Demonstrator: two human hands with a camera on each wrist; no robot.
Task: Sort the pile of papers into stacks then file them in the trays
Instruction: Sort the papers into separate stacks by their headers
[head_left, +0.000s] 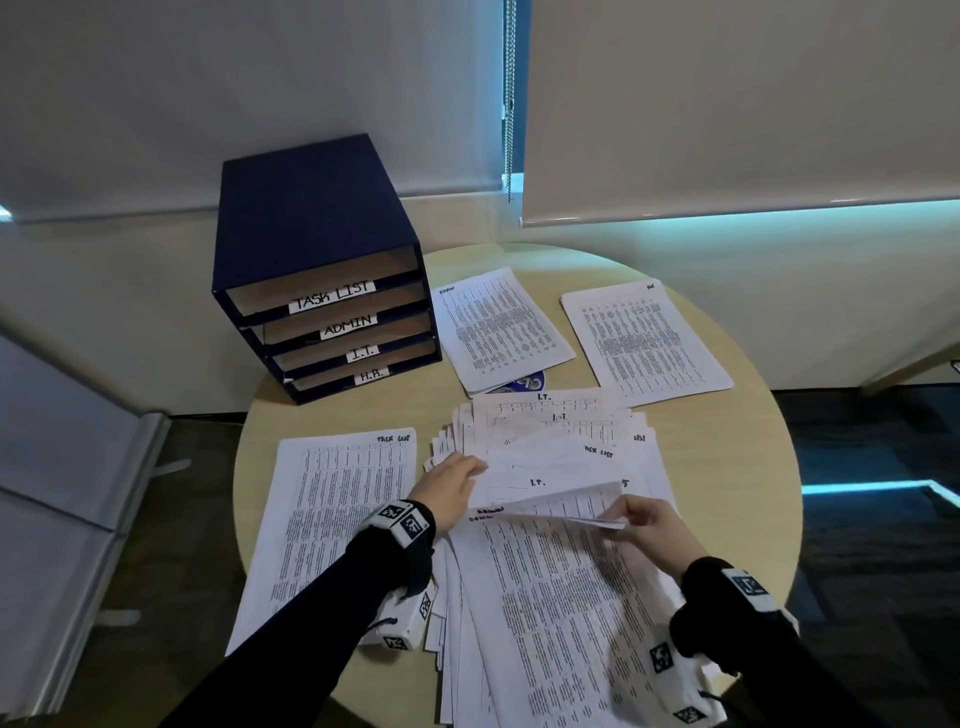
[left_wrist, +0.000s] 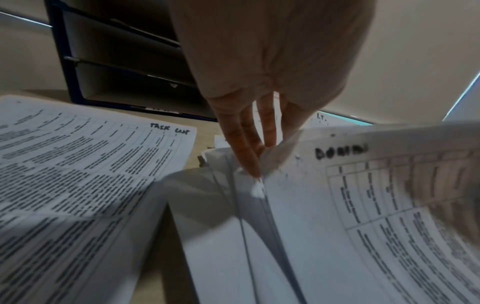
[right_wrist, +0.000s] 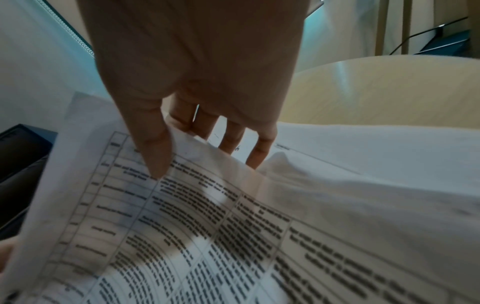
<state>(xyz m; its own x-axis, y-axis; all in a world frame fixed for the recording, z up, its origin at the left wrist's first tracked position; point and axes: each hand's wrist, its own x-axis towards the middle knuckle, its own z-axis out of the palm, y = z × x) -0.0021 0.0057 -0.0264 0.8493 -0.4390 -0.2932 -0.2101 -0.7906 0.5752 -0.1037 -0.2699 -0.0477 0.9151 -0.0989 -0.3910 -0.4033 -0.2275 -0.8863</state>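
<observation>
Round table (head_left: 737, 467), blue tray unit (head_left: 311, 218) at its far left. Four trays, white tags top to bottom: "TASK LIST" (head_left: 332, 297), "ADMIN" (head_left: 349, 325), "I.T." (head_left: 362, 353), "H.R." (head_left: 372, 375).

Messy pile (head_left: 561, 613) of printed table sheets lies centre-front, fanned out; handwritten corner marks on its sheets read "I.T." several times and "TASK LIST".

Three sorted stacks on the table: one at left (head_left: 332, 519) marked "TASK LIST", beside the left arm; one by the trays (head_left: 498, 325) marked "ADMIN", with something blue poking out under its near edge; one at far right (head_left: 644, 343), corner mark too small to read.

Right hand (head_left: 644, 522) pinches a sheet (head_left: 561, 506) at its edge, thumb on top, fingers under, lifting and curling it off the pile. Left hand (head_left: 452, 486) is at the sheet's left edge; in the left wrist view its fingers (left_wrist: 244, 148) point down, fairly straight, tips tucked between sheet edges. No clear curl round anything, so it reads as relaxed and touching. The sheet under the lifted one has a blurred black corner mark, possibly "ADMIN", not certain.

Black sleeves, and wrist bands with square black-and-white markers (head_left: 408, 522).
</observation>
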